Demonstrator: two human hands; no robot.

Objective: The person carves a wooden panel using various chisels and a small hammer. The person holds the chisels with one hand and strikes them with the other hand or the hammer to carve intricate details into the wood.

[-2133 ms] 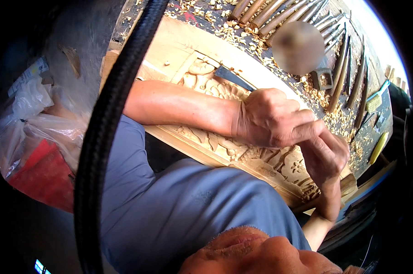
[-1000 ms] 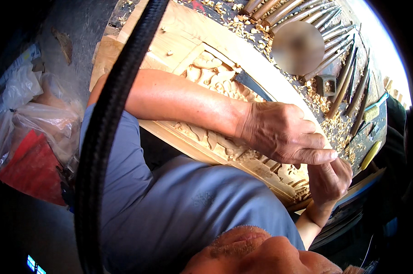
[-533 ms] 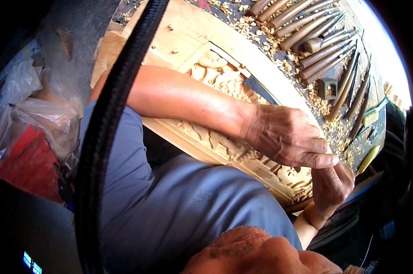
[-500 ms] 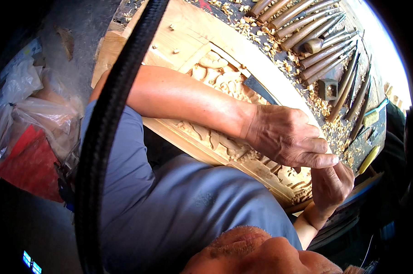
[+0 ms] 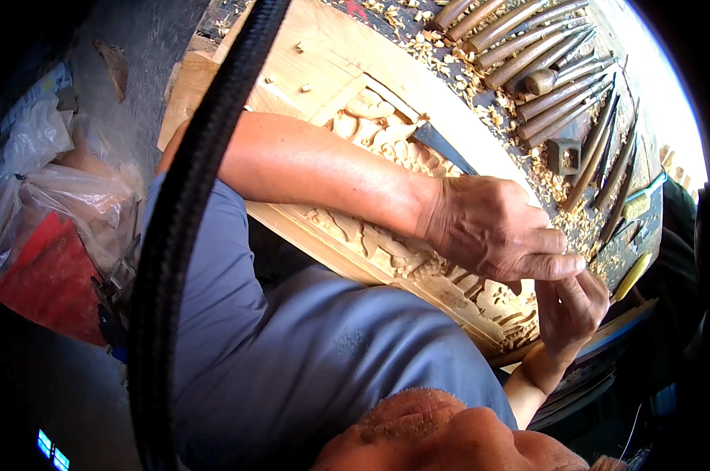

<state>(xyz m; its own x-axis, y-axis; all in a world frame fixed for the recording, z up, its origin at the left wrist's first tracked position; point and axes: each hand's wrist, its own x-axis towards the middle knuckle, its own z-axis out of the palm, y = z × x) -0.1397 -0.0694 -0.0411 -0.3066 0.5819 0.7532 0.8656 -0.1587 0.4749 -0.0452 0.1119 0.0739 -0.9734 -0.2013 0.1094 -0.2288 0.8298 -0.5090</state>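
My left hand reaches across from the left over a carved wooden panel. Its fingers are curled closed, with one digit stretched toward my right hand. Beyond it, my right hand is bent in a pinch close to the left fingertips, above the panel's right end. Whatever the two hands hold, if anything, is hidden or too small to make out. Leafy, rounded relief shows on the pale panel on both sides of my left forearm. A dark, flat, bluish shape lies along the carving's far edge.
Several carving tools with wooden handles lie fanned out at the far right, among wood shavings. A square metal block, a brush and a yellow-handled item are nearby. Plastic bags sit at left. A black cable crosses the view.
My left hand has shifted very slightly, its extended digit now nearer the right fingertips. My right hand's fingers have turned a little, and a small gap shows between them.
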